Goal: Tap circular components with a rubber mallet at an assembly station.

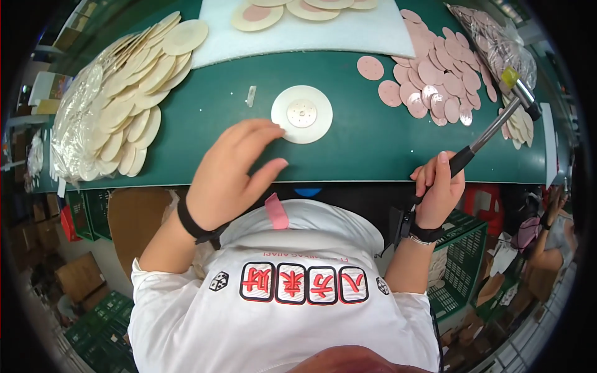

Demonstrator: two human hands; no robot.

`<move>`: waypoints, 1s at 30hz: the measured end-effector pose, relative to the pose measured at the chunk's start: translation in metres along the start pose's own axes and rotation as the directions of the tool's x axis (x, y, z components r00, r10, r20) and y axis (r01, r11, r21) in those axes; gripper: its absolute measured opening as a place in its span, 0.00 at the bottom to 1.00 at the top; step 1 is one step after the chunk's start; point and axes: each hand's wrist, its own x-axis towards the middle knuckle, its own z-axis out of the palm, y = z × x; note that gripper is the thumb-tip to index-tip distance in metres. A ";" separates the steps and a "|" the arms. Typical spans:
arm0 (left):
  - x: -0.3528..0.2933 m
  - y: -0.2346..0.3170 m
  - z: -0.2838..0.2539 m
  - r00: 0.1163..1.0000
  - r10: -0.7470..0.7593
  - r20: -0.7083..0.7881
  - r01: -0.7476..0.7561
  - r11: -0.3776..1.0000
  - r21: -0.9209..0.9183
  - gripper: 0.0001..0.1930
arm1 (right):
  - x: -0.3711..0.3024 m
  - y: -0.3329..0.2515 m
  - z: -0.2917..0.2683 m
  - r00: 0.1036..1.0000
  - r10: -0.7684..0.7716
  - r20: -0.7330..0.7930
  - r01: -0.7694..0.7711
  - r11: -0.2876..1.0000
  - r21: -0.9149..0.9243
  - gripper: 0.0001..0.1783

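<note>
A white round disc lies flat on the green table before me. At its centre sits a smaller pale disc with small holes. My left hand is open, thumb spread apart, its fingertips at the white disc's lower left edge. In my right hand is a small two-faced hammer, gripped by its black handle at the table's front edge. The metal shaft slants up to the right, with a yellow face and a dark face on the head.
A loose heap of cream discs spills from clear plastic at the left. Pink perforated discs are piled at the right, by a plastic bag. Finished-looking two-layer discs rest on a white foam sheet. A clear scrap lies left of centre.
</note>
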 end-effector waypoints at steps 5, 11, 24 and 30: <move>0.006 0.002 0.026 0.984 0.167 -0.056 -0.127 0.894 0.429 0.32 | -0.014 -0.011 0.011 1.000 -0.001 0.023 0.001 1.000 -0.001 0.09; 0.008 -0.004 0.041 0.978 0.207 -0.040 -0.163 0.861 0.481 0.37 | -0.060 -0.037 0.012 0.967 0.087 0.239 0.045 0.866 -0.497 0.12; 0.004 -0.016 0.044 0.984 0.174 -0.029 -0.143 0.885 0.443 0.43 | -0.075 -0.057 0.024 0.846 0.235 0.479 0.278 0.571 -0.772 0.15; 0.003 -0.019 0.043 0.983 0.179 -0.031 -0.148 0.888 0.435 0.43 | -0.075 -0.054 0.025 0.832 0.250 0.496 0.313 0.528 -0.790 0.16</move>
